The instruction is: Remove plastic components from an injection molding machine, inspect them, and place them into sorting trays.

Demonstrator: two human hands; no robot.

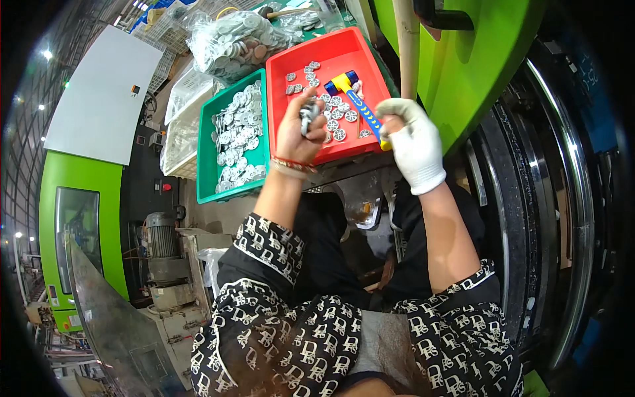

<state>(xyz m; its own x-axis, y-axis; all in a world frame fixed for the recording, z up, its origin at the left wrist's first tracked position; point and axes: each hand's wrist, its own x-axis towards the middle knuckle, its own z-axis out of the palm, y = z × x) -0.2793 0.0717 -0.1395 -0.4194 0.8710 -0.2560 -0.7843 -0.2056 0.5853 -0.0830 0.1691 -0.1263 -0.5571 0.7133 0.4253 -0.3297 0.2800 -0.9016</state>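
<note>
My left hand, bare with red bands at the wrist, is raised over the near left part of the red tray. Its curled fingers hold several small grey plastic pieces. Round grey spoked discs lie scattered in that tray. Among them rests a mallet with a blue-and-yellow head, its handle pointing toward me. My right hand, in a white glove with some fingertips bare, is closed beside the handle's end. Whatever it pinches, if anything, is hidden.
A green tray full of grey discs adjoins the red one on the left. Behind it sits a clear bag of discs. White crates stand further left. A green machine panel and a wooden pole rise at right.
</note>
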